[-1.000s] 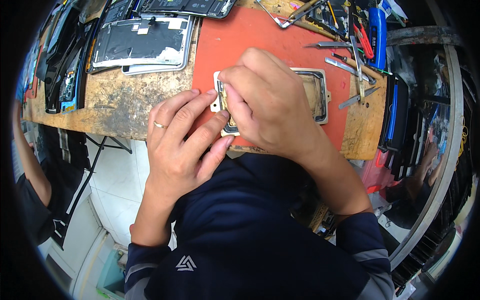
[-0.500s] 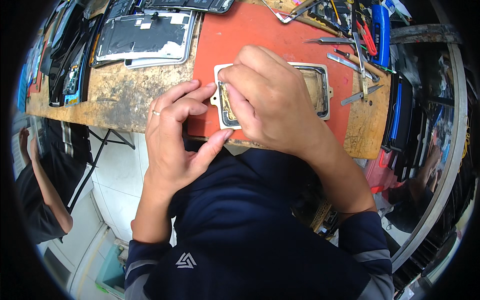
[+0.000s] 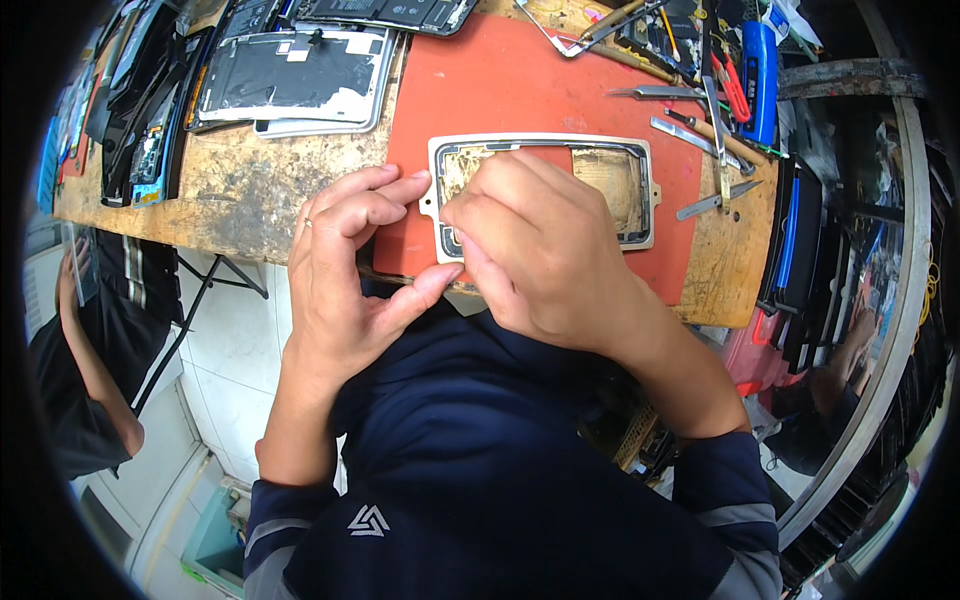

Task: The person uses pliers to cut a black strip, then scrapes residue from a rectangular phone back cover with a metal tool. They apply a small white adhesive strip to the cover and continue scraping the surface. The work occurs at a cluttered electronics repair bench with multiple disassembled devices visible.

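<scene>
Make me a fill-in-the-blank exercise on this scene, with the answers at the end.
1. The bench top under the orange-red mat is made of ____.
2. The left hand has its thumb at the lower ____ corner of the pale frame.
3. Of the frame's top and bottom edges, the right hand hides part of the ____ one.
4. The blue tool lies past the mat's ____-hand edge.

Missing words: wood; left; bottom; right.

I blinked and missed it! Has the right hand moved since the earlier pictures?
Yes, the right hand has moved toward the near edge of the orange mat.
</scene>
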{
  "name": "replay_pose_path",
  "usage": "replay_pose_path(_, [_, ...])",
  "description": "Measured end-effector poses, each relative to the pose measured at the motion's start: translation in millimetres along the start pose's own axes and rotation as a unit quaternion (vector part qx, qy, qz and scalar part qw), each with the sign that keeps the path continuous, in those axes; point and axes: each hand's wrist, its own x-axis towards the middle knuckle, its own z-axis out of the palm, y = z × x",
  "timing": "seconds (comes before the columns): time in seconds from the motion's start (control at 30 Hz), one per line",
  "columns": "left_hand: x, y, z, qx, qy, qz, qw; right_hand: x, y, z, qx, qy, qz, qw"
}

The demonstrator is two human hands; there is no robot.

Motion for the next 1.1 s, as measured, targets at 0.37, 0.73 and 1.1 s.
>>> replay_pose_path(0.37, [7.9, 5.7, -8.5, 0.066, -0.047, 0.018, 0.997, 2.2, 2.1, -12.9, 0.030, -0.027, 0.011, 0.999])
replay_pose_path(0.73, [10.0, 9.6, -8.6, 0.079, -0.031, 0.065, 0.994, 19.7, 21.3, -1.3, -0.023, 0.023, 0.039, 0.999])
replay_pose_path(1.1, [2.8, 1.6, -4.6, 0.054, -0.004, 0.074, 0.996, 18.4, 24.0, 2.5, -0.038, 0.025, 0.023, 0.999])
